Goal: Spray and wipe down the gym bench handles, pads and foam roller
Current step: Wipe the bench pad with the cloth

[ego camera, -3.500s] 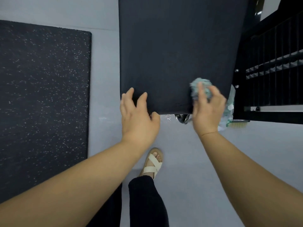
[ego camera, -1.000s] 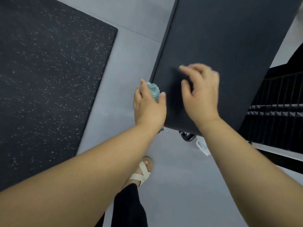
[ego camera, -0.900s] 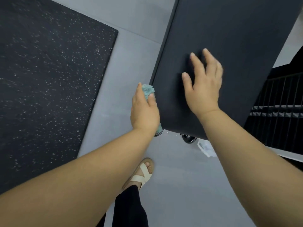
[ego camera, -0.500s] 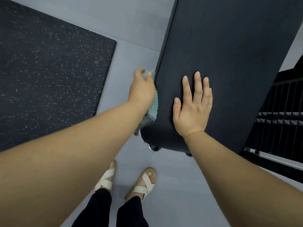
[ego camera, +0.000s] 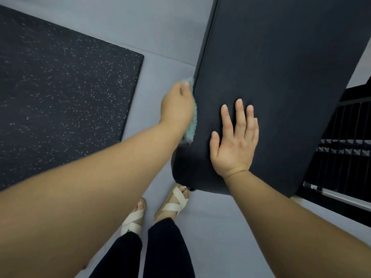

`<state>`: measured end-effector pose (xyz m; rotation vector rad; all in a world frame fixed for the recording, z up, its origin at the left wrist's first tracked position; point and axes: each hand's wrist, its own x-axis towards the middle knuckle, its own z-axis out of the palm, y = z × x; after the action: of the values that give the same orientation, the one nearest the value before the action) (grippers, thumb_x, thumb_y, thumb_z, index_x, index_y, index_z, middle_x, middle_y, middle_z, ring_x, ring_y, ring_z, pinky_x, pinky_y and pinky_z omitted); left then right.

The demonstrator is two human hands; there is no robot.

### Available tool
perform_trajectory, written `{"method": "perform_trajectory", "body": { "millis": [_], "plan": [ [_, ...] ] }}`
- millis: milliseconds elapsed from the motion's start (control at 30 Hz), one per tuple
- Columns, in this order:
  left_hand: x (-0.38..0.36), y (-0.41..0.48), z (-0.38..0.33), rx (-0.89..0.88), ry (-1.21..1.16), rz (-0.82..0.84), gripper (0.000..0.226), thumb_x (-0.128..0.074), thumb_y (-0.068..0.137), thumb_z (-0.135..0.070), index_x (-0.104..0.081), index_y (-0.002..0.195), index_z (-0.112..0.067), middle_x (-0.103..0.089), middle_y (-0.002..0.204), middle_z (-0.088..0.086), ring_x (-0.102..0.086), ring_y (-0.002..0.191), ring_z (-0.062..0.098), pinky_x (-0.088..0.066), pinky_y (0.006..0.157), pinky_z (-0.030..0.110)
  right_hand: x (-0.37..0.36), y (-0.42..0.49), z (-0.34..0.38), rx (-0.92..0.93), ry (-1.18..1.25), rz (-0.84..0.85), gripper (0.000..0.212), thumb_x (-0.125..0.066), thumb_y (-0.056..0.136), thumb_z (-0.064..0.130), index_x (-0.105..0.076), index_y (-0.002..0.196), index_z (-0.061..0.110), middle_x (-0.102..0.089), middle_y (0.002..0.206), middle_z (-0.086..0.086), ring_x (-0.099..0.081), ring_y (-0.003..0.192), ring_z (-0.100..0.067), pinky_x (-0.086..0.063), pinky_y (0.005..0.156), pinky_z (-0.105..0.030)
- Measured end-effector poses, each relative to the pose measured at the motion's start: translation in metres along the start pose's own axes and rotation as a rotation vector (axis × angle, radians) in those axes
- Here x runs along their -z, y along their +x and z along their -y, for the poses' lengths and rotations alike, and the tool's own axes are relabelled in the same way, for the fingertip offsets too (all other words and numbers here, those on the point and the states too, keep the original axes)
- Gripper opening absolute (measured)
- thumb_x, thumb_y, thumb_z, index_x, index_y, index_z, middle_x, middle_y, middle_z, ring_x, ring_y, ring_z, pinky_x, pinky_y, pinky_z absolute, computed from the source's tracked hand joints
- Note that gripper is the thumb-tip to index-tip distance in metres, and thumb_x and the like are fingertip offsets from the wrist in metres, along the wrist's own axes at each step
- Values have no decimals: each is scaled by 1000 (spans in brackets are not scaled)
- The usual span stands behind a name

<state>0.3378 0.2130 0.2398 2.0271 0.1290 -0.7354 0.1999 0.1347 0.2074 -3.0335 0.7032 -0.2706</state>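
Observation:
A long dark bench pad (ego camera: 281,67) runs from the top right down to the middle of the view. My left hand (ego camera: 177,106) holds a teal cloth (ego camera: 191,127) flat against the pad's left side edge; most of the cloth is hidden behind the hand. My right hand (ego camera: 235,140) lies flat on top of the pad near its close end, fingers straight and spread. No spray bottle, handle or foam roller shows.
A dark speckled rubber mat (ego camera: 60,87) covers the floor at the left. A black metal rack (ego camera: 345,157) with a silver rail stands at the right. My two feet in cream sandals (ego camera: 172,203) stand on the grey floor just below the pad's end.
The cloth passed from my right hand to my left. My left hand went from the pad's corner to its left side and slid along it. My right hand flattened on the pad top.

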Motion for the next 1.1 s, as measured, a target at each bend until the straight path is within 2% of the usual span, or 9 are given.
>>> {"method": "perform_trajectory", "body": {
  "millis": [133,200,333,467,600,700,800,933,1100],
  "plan": [
    [-4,19,-25,-107,-4,-33,40,-27,102,-28,-53,124,-7,-58,123,8,-51,114,23,-32,80,20,-1,0,2,-2,12,-3,54,-40,89,34,-35,141,18,-32,150,-14,-20,139,-33,-15,114,-46],
    [-3,-1,-4,-80,75,-41,39,-27,102,-29,-54,120,-7,-59,118,9,-52,110,24,-28,72,18,2,-2,1,2,14,14,54,-41,89,35,-35,140,19,-32,149,-14,-21,138,-33,-16,113,-45],
    [7,-41,37,117,84,46,39,-28,101,-30,-59,112,-9,-62,110,7,-56,104,23,-39,83,28,19,14,-7,18,133,37,47,-47,85,37,-48,128,21,-37,140,-7,-31,129,-30,-26,102,-46],
    [4,-8,-16,78,72,14,36,-27,101,-21,-56,96,-2,-57,101,16,-50,96,27,-31,74,27,37,62,-26,108,200,21,36,-49,85,33,-61,114,16,-48,130,-10,-35,116,-29,-37,91,-48],
    [1,44,-89,-52,43,-23,39,-25,100,-21,-52,84,2,-57,111,26,-42,81,22,-30,69,29,39,139,-49,119,120,-57,37,-50,85,32,-60,117,15,-46,137,-13,-32,126,-32,-31,99,-47],
    [0,46,-90,-38,111,-32,44,-25,102,-23,-56,99,8,-57,118,26,-52,100,37,-36,74,32,37,175,-60,56,99,-28,40,-48,89,34,-56,124,16,-40,143,-11,-33,131,-36,-26,103,-48],
    [3,20,-53,47,192,-17,43,-26,102,-23,-52,75,-2,-59,106,26,-51,93,36,-35,74,33,30,179,-56,-30,118,-33,42,-44,92,35,-52,130,20,-38,145,-7,-31,134,-33,-22,105,-48],
    [4,-1,-11,212,107,28,43,-29,101,-27,-57,86,3,-62,93,16,-55,88,29,-40,76,35,20,172,-51,-43,90,-73,44,-38,93,34,-48,134,21,-37,147,-8,-30,136,-33,-23,106,-49],
    [-7,59,-92,33,-31,-95,31,-32,97,-18,-52,78,-5,-58,89,22,-44,80,29,-35,72,33,15,171,-51,-31,71,-99,43,-39,93,33,-45,134,23,-37,147,-7,-28,135,-31,-20,106,-46]
  ]
}}
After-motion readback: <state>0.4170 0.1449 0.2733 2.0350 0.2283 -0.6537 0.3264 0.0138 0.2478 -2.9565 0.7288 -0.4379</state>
